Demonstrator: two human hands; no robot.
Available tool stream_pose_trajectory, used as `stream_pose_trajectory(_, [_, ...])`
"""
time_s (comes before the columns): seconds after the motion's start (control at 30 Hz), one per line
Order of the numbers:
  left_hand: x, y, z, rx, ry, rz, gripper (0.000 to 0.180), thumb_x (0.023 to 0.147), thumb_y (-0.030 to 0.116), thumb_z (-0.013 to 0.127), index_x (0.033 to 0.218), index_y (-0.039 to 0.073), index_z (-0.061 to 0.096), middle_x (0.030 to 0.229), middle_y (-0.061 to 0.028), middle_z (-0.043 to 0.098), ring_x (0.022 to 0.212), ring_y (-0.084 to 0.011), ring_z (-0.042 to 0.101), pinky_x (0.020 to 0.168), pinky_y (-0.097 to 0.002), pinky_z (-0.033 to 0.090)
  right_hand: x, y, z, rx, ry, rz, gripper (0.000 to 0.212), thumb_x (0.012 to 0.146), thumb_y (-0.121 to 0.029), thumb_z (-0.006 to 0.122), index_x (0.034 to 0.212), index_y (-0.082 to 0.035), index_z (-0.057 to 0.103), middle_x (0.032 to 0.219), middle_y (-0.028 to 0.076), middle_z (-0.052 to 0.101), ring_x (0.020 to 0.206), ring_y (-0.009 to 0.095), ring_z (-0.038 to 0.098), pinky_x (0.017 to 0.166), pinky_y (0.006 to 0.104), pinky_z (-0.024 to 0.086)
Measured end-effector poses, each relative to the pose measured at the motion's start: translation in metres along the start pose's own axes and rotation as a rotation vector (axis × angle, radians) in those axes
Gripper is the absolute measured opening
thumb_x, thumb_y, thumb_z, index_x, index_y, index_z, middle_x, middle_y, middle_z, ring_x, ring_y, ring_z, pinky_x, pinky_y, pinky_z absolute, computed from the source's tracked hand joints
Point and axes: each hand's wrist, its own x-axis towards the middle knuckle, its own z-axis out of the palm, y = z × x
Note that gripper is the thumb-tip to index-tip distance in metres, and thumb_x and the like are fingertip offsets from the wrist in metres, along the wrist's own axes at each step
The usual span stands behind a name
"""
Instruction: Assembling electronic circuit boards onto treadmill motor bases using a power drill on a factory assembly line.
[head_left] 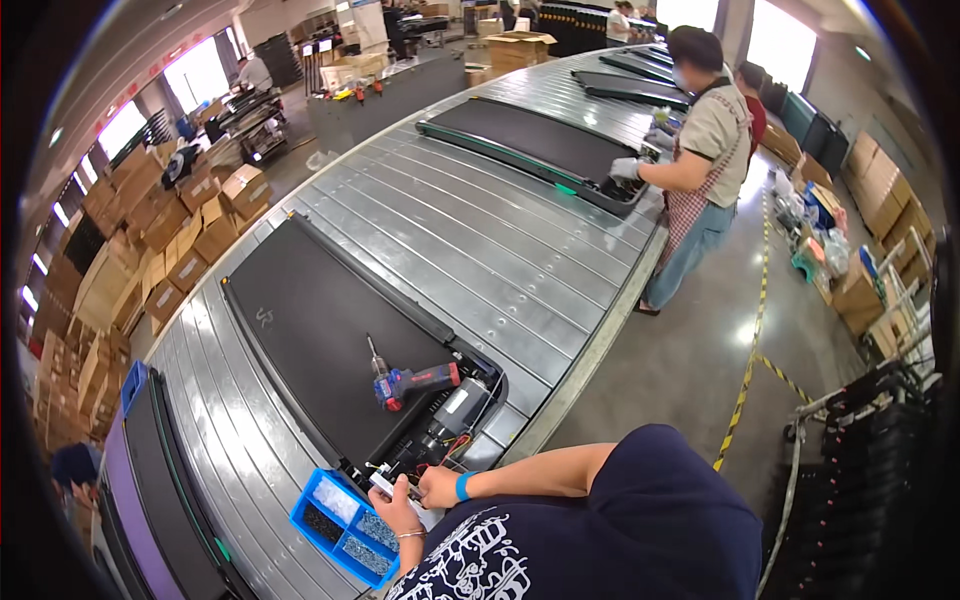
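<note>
A black treadmill deck lies flat on the metal slat conveyor in front of me. Its near end is open, showing a motor and wiring. My left hand grips a small light-coloured part at the open end. My right hand, with a blue wristband, pinches at the same part beside it. A red and blue power screwdriver rests on the belt just beyond my hands.
A blue compartment tray of screws sits left of my hands. Another treadmill lies at the left, a third further along, where a person in an apron works. Cardboard boxes stack up on the left. Yellow-black floor tape runs on the right.
</note>
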Motion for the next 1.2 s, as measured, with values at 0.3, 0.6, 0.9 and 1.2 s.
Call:
stream_pose_trajectory(0.3, [0.065,0.031,-0.129,-0.254,-0.041,-0.194,0.024,0.085,0.031,0.064,0.092,0.008,0.063,0.073,-0.0002,0.062,0.062,-0.0134,0.06,0.055,-0.0299,0.05,-0.017,0.038,-0.01,-0.356,0.05,0.124,0.017,0.068,-0.016,0.065,0.073,0.0,0.066,0.07,0.022,0.062,0.065,0.034,0.063,0.064,0.0427,0.051])
stream_pose_trajectory(0.6, [0.052,0.161,-0.092,-0.522,-0.07,-0.156,0.04,0.085,0.041,0.063,0.116,0.016,0.061,0.108,-0.0015,0.062,0.097,-0.0213,0.059,0.074,-0.0428,0.053,-0.06,0.033,-0.015,-0.134,0.49,-0.232,0.024,0.073,-0.008,0.058,0.095,-0.005,0.068,0.087,0.015,0.067,0.083,0.032,0.065,0.074,0.0432,0.052])
stream_pose_trajectory(0.9, [0.051,0.123,0.162,-0.278,-0.942,-0.905,0.04,0.09,0.045,0.055,0.118,0.017,0.059,0.113,-0.0071,0.062,0.107,-0.031,0.057,0.091,-0.0645,0.04,-0.192,0.094,-0.066,-0.152,0.334,0.517,0.026,0.075,-0.025,0.061,0.092,-0.008,0.072,0.088,0.014,0.07,0.085,0.032,0.066,0.076,0.042,0.052])
stream_pose_trajectory(1.2, [0.051,-0.146,0.452,0.722,-0.682,-0.914,0.041,0.083,0.047,0.058,0.107,0.014,0.062,0.104,-0.0135,0.062,0.102,-0.0383,0.057,0.085,-0.0736,0.033,-0.308,0.192,-0.137,-0.112,0.415,0.618,0.024,0.077,-0.026,0.062,0.091,-0.009,0.072,0.088,0.014,0.07,0.084,0.032,0.066,0.076,0.0411,0.052])
